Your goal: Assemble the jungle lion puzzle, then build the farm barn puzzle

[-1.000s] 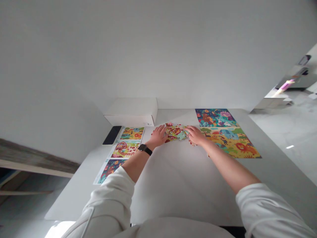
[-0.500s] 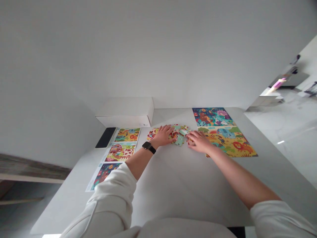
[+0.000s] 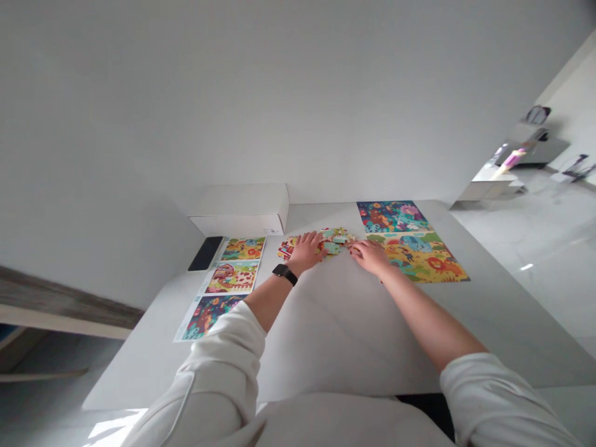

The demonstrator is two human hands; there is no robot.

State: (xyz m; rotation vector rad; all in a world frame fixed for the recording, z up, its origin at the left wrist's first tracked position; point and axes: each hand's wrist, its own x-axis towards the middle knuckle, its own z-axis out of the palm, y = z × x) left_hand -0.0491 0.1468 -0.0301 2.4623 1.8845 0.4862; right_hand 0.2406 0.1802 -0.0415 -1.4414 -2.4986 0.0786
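L hand (image 3: 305, 252) spread on puzzle pcs (image 3: 332, 248), R hand (image 3: 370, 256) curled alongside, can't tell grip.

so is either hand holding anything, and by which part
The left hand lies spread on the puzzle pieces, no hold visible; whether the right hand, curled at their edge, pinches one cannot be told.

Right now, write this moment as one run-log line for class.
left hand: spread over puzzle pieces; right hand: at pile's right edge; printed sheet: left of pieces; white box: behind sheet
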